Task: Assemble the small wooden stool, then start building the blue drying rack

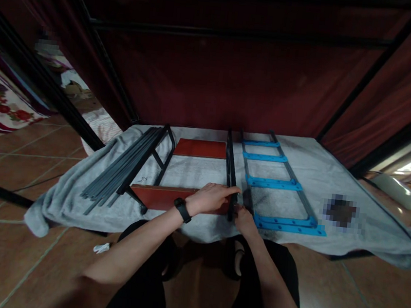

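Left hand and right hand touch the black frame, fingers clamped or not I cannot tell; blue rack right of frame

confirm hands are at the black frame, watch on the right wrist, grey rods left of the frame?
Wrong on the watch: the head view shows it on the left wrist. The left hand and right hand are at the black frame, and grey rods lie left of it.

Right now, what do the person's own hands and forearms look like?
The left hand and right hand are ungloved. A black, narrow-strapped wristwatch circles the left wrist; none shows on the right wrist. No sleeves cover the visible forearms.
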Demonstrator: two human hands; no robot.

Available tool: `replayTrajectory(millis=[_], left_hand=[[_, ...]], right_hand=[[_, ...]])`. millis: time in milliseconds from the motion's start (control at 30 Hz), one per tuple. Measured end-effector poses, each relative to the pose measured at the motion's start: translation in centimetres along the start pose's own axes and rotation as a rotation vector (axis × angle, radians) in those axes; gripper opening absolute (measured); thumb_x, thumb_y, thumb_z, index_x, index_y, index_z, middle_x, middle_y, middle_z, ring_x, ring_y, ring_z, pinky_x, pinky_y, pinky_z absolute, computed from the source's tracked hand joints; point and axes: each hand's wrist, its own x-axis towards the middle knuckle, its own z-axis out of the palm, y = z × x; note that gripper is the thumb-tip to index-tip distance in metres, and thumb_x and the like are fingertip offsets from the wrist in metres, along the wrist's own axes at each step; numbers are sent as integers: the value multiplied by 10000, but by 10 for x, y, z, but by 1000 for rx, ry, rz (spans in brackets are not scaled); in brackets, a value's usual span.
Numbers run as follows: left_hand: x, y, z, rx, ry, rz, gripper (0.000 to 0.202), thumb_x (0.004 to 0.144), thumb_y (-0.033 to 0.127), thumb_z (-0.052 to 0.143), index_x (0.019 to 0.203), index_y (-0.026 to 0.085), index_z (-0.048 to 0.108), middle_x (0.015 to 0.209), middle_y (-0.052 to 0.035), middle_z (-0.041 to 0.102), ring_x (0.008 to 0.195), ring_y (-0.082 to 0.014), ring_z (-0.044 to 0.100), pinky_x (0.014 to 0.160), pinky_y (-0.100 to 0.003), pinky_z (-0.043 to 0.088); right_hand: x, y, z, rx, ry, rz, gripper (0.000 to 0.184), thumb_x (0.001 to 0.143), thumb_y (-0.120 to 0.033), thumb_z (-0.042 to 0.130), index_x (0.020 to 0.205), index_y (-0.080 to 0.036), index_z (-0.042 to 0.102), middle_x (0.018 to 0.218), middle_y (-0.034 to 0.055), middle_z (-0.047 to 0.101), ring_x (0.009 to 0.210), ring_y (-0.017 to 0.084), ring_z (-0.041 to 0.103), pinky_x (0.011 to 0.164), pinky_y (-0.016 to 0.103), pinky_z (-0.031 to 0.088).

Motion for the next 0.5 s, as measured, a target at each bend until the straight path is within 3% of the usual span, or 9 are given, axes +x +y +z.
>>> replayTrajectory(millis=[100, 267, 367, 500], left_hand=[[1, -6, -9, -95, 11, -16, 554, 883, 146, 517, 1410, 311, 476, 1155, -13, 714, 1033, -213, 678, 827, -277, 495], [2, -15, -23, -188, 37, -5, 523, 854, 128, 547, 1351, 291, 530, 1093, -4, 721, 991, -193, 681, 806, -253, 494], [2, -18, -27, -211, 65, -22, 527, 846, 123, 557, 1350, 276, 533, 1093, -6, 719, 985, -182, 680, 820, -250, 496], [3, -19, -28, -256, 62, -4, 525, 838, 120, 563, 1341, 270, 542, 1123, -3, 716, 1011, -174, 674, 846, -245, 498]], right_hand=[[2, 4, 0, 298, -30, 35, 172, 816, -84, 493, 906, -179, 605, 758, 35, 678, 730, 166, 681, 691, 249, 506], [4, 6, 6, 786, -19, 79, 79, 792, -236, 554, 851, -193, 584, 704, -11, 631, 583, 147, 644, 614, 294, 575], [3, 4, 9, 844, 15, 105, 97, 809, -294, 559, 839, -202, 567, 646, -31, 578, 589, 149, 631, 622, 306, 590], [2, 1, 7, 671, 6, 109, 132, 895, -317, 468, 843, -224, 546, 630, -30, 566, 544, 127, 608, 543, 229, 532]])
